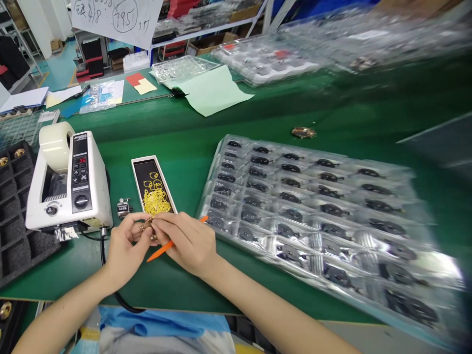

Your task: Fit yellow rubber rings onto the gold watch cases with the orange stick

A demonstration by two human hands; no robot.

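Note:
My left hand (125, 250) pinches a small gold-coloured metal part (147, 225), mostly hidden by my fingers; it looks like a watch case. My right hand (193, 241) is closed against the part's other side. An orange pointed stick (159, 251) runs through the grip of my right hand, its tip pointing down to the left. Just beyond my fingers lies a white-rimmed box (139, 182) with a dark inside, holding a heap of thin yellow rings (157, 200). A metal hand counter (124, 208) stands left of the box.
A white tape dispenser (90, 177) with a red display stands at left, beside a black foam tray (14, 246). To the right lies a large clear plastic tray (273, 236) of dark parts in rows. Another gold-coloured piece (304, 132) lies behind it. Green paper (217, 91) hangs over the back ledge.

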